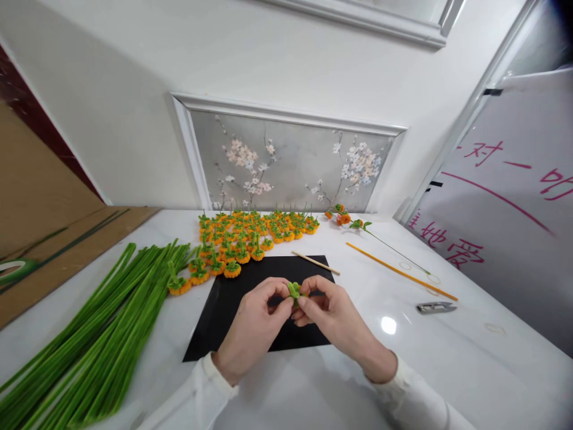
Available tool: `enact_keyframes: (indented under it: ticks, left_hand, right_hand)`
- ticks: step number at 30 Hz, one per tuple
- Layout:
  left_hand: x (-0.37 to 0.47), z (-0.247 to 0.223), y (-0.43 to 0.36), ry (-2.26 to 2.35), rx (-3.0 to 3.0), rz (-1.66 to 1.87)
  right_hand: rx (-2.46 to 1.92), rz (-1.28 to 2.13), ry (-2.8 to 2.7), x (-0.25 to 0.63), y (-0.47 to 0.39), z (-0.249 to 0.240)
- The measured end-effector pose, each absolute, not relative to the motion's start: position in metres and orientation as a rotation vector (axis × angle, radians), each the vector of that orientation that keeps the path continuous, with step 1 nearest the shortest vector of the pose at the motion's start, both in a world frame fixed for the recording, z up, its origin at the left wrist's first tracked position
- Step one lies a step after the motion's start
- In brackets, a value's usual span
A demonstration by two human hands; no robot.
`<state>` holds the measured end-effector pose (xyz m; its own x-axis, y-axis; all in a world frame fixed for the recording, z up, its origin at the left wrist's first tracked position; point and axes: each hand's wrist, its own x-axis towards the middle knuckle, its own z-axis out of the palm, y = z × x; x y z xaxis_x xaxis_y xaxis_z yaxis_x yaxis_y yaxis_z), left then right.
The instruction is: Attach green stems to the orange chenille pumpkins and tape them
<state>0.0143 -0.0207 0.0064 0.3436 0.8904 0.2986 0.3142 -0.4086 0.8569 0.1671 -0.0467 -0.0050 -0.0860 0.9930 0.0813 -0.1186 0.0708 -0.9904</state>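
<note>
Above a black mat (250, 280), my left hand (259, 319) and my right hand (333, 316) pinch a small green piece (294, 290) between thumbs and forefingers. It looks like curled fuzzy stem, and a bit of orange shows under it by my right fingers. Most of its underside is hidden by my fingers. Beyond the mat stand rows of small orange pieces with green tops (233, 270). On the mat's far right edge rests a thin wooden stick (316, 263).
Long green fuzzy stems (129, 334) lie at the left, near cardboard (89, 245) with a tape roll (13, 272). At the right are an orange stem (400, 272), small snips (436, 307) and a flower spray (344, 219). A wall stands behind the table.
</note>
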Motion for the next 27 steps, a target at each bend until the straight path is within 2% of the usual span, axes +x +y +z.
enact_keyframes:
  ticks: [11,17,27]
  left_hand:
    - [0.013,0.022,-0.024,0.741,1.215,0.873]
    - [0.015,0.015,-0.022,0.800,1.331,0.902]
    - [0.019,0.009,-0.023,0.877,1.639,0.953]
  right_hand:
    - [-0.997,1.274,-1.161,0.169,-0.047,0.002]
    - [-1.139,1.019,-1.390,0.177,-0.046,-0.002]
    - [-1.136,0.589,-1.606,0.181,-0.048,0.001]
